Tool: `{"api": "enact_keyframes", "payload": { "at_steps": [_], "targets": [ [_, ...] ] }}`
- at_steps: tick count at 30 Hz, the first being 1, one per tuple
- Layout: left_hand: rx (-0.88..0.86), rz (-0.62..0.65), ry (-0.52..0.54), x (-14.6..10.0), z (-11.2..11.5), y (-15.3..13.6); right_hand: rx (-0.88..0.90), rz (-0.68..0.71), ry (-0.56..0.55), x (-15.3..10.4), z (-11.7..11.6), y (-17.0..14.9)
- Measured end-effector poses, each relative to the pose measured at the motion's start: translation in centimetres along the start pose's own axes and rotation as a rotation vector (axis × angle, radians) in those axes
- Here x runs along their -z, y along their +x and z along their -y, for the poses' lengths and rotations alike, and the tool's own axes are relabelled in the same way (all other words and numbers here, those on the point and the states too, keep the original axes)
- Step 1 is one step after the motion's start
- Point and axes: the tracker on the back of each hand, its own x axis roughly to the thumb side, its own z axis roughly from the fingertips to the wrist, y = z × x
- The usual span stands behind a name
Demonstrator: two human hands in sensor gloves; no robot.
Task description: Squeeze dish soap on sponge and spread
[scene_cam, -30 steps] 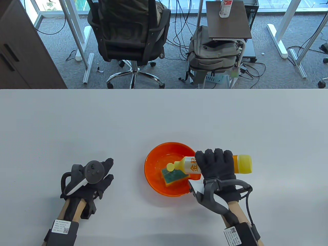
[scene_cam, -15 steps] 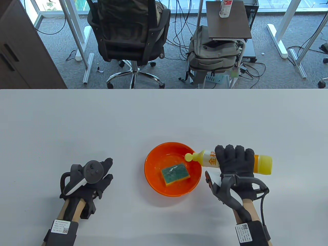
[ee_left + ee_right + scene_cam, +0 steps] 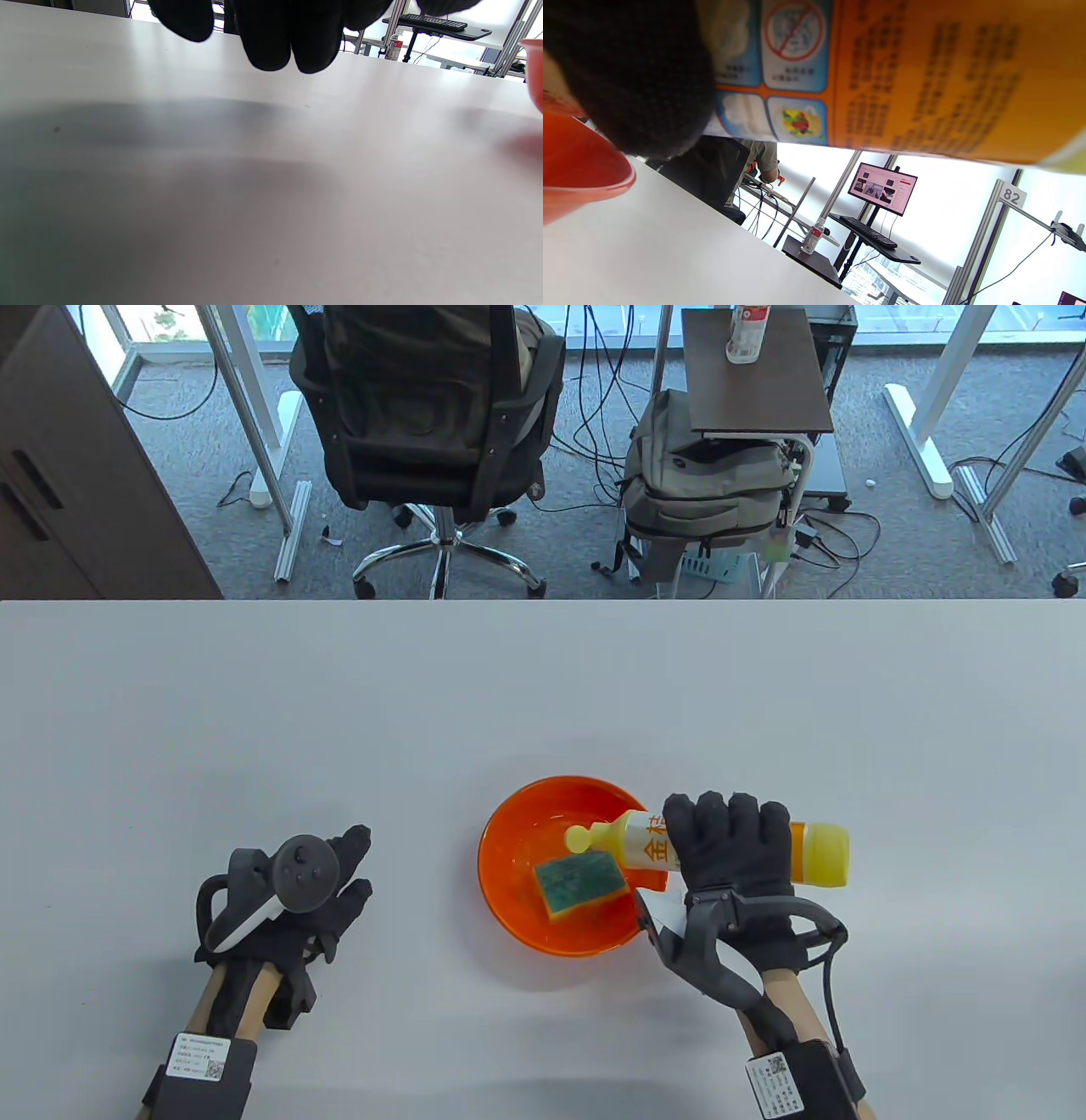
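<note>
Right hand [image 3: 736, 853] grips the soap bottle [image 3: 721, 851]; left hand [image 3: 293, 899] rests empty. Risk: nozzle off the sponge [image 3: 581, 884], soap lands in the bowl [image 3: 509, 823].

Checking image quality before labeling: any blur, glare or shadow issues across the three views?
Table view: sharp, evenly lit, soft shadows under the bowl and the left hand. Left wrist view: table soft, broad dark shadow across it, fingers near-black, background windows blown out. Right wrist view: tilted, bottle label close and slightly blurred, fingers a dark mass, strong backlight.
</note>
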Motion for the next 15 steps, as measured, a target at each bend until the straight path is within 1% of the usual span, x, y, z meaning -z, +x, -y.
{"api": "enact_keyframes", "payload": {
  "at_steps": [7,11,15],
  "targets": [
    [-0.04,0.004,0.029,-0.2,-0.7,-0.3,0.086,0.069,0.008,-0.4,0.8,2.3],
    [-0.083,0.026,0.039,-0.3,-0.9,0.0,0.141,0.089,0.019,-0.5,1.0,2.9],
    [-0.124,0.071,0.09,-0.7,-2.1,1.0,0.189,0.096,0.026,-0.5,0.6,2.9]
  ]
}}
